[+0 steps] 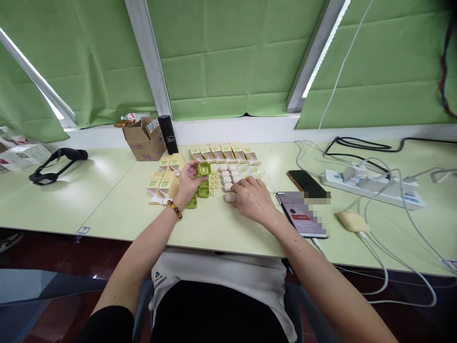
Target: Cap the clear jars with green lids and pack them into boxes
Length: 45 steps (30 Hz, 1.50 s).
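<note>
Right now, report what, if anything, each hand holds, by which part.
Left hand: green container, by its near left side. Right hand: at a white roll; whether gripped cannot be told.

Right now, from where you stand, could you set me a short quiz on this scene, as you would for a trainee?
1. Which does the left hand hold: a) a phone, b) a small green box, c) a cable?
2. True or false: the black tube stands upright beside the cardboard box.
3. Fill in the blank: the right hand touches, or nearly touches, a short white ____.

Key: 1: b. 2: true. 3: cylinder.
</note>
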Motion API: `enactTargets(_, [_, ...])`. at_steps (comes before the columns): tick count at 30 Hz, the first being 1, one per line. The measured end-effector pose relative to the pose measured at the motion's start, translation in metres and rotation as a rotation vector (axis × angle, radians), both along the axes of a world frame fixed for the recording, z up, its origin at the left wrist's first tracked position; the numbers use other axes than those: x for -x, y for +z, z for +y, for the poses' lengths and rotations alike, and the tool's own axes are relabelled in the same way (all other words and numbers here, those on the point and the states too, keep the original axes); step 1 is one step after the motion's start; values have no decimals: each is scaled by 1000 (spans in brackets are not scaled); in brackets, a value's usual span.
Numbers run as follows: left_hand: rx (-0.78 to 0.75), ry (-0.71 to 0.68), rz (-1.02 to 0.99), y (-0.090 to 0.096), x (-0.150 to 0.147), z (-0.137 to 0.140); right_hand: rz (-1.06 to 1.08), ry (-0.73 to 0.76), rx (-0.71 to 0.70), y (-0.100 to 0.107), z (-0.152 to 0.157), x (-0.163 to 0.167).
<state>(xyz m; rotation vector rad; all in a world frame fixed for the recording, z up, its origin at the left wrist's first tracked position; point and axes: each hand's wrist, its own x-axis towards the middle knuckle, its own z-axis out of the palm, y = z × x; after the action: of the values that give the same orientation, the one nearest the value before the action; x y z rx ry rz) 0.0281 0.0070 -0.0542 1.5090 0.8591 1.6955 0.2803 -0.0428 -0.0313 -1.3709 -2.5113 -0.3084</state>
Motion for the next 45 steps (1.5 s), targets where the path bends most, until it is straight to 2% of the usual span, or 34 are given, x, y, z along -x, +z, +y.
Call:
enactTargets(6, [-5, 15, -4, 1, -1, -1, -89, -31, -38, -3, 0, -6])
enactTargets(11, [-1, 26, -5, 2, -1, -1, 76, -18, 25, 7, 7, -14])
enactTargets(13, [-2, 30, 2, 2, -2, -2, 266, 24, 79, 17, 12, -19])
enactTargets(15, [-9, 37, 8, 3, -2, -3, 566, 151, 181, 27, 19, -19])
enactTargets(18, [-27, 49, 16, 3, -3, -3, 1078, 360, 465, 36, 32, -6])
enactTargets(21, [-42, 58, 36, 4, -3, -4, 1444, 511, 727, 33, 46, 20])
enactTargets(25, [-65, 69, 62, 3, -2, -4, 1690, 512, 856, 16, 59, 50])
enactTargets(29, [-75, 78, 65, 2, -2, -4, 1722, 505, 852, 2, 60, 58])
enactTargets(34, [-72, 60, 45, 2, -3, -3, 1720, 560, 816, -2, 52, 58])
enactTargets(41, [-72, 64, 73, 2, -1, -3, 1641, 429, 556, -8, 52, 61])
enactTargets(45, [-81, 52, 76, 1, -2, -3, 1617, 384, 556, -10, 54, 61])
